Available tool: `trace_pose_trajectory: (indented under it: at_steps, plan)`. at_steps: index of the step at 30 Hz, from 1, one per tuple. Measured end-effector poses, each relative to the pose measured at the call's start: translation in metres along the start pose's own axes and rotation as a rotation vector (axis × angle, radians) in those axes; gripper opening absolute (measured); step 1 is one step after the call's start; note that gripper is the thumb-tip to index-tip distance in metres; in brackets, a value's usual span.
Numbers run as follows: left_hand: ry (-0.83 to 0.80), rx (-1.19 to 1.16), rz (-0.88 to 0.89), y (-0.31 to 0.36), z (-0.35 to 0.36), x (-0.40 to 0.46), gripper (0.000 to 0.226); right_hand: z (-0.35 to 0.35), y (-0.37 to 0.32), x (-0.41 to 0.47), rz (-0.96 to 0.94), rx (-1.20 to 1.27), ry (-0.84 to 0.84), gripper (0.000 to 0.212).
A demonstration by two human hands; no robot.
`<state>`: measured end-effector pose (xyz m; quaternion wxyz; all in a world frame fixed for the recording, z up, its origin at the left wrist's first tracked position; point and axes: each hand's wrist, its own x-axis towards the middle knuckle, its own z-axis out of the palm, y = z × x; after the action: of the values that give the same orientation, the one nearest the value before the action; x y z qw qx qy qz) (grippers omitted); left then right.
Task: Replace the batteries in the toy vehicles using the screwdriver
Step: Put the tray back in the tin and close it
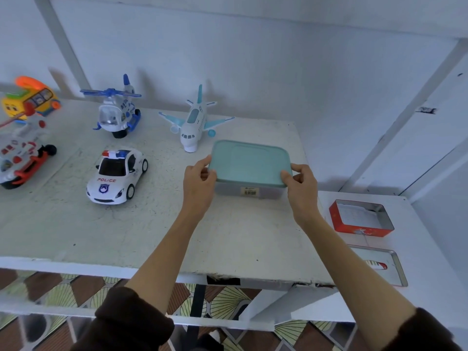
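Left hand (200, 184) and right hand (301, 186) pinching the near corners of a teal lid (249, 162) on a clear plastic box (249, 192), near the table's (126, 236) right edge. Police car (117, 176) mid-table; blue helicopter (115, 110) and toy airplane (193, 121) along the far edge; red helicopter (19, 158) and yellow toy (27, 98) at the left edge. Open red tin (361, 217) and its lid (382, 267) on the lower shelf (425, 249) to the right. Screwdriver not visible.

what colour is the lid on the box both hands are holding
Pale teal green lid, seen in the head view.
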<state>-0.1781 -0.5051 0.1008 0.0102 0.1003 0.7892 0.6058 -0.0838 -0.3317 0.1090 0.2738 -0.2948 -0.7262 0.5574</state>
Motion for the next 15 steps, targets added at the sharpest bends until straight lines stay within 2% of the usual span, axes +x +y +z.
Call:
trace_pose_trajectory:
  at_steps: [4, 8, 15]
  plan:
    - [0.001, -0.012, -0.02, 0.001, -0.001, 0.002, 0.039, 0.004, 0.001, 0.004, 0.059, 0.077, 0.034, 0.008]
    - [-0.065, 0.088, 0.012, 0.002, -0.01, 0.008, 0.039, -0.001, 0.001, 0.002, 0.059, 0.078, 0.001, 0.008]
    - [-0.279, 0.376, 0.107, 0.008, -0.009, 0.034, 0.054, 0.004, -0.015, 0.018, -0.12, -0.509, -0.098, 0.045]
